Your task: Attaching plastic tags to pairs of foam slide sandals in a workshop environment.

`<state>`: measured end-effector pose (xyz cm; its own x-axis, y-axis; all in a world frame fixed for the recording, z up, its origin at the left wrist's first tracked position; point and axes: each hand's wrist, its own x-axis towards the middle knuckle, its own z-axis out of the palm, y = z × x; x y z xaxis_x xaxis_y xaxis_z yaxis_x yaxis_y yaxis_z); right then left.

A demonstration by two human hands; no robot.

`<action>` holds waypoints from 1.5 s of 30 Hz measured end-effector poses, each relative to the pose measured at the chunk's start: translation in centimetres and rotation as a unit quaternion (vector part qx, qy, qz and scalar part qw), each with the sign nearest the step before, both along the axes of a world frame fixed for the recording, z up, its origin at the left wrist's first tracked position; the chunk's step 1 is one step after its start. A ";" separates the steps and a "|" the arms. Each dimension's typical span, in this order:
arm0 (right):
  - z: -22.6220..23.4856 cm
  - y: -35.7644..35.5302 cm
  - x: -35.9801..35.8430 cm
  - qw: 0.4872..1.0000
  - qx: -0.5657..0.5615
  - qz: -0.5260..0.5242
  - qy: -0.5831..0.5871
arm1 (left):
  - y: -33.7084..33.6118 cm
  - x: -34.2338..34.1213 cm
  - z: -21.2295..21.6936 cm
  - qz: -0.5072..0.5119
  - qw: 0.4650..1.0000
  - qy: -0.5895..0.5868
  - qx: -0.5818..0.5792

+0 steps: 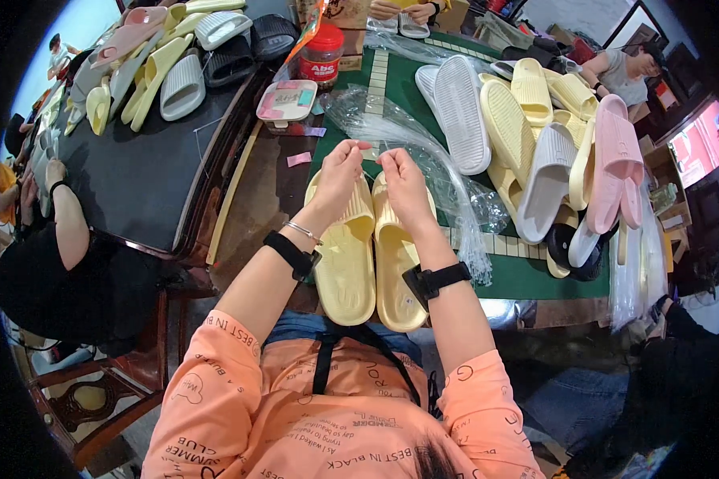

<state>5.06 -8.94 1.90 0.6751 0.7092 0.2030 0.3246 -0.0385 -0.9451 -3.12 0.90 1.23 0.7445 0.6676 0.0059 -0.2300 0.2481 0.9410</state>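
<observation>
Yellow slippers lie paired at the counter's near edge, while the left hand and right hand each pinch a thin tie above them.

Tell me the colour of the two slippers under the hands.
Pale yellow slippers, seen in the head view.

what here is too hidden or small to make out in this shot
Head view only:
- What the left hand and right hand pinch between them: too small to tell.
- Front ends of the yellow slippers: covered by both hands.
- Black slipper in the right pile: mostly buried under the white slipper and pink slipper.
- Clear bags: edges blur together, count unclear.
</observation>
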 end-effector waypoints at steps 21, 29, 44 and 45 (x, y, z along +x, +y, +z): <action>0.1 -0.3 0.2 0.995 -0.050 -0.052 -0.066 | -0.1 0.7 0.1 -0.015 0.999 0.026 0.032; -1.3 1.1 -1.0 0.996 -0.015 -0.051 -0.074 | 0.4 -0.7 0.1 0.008 0.996 0.058 0.073; -0.1 0.3 -1.2 0.998 -0.020 -0.038 -0.048 | 0.4 -0.1 -0.4 0.002 0.999 0.018 0.050; -0.3 0.9 -1.4 0.996 -0.019 -0.042 -0.076 | 0.5 -0.7 0.1 0.011 0.997 0.043 0.056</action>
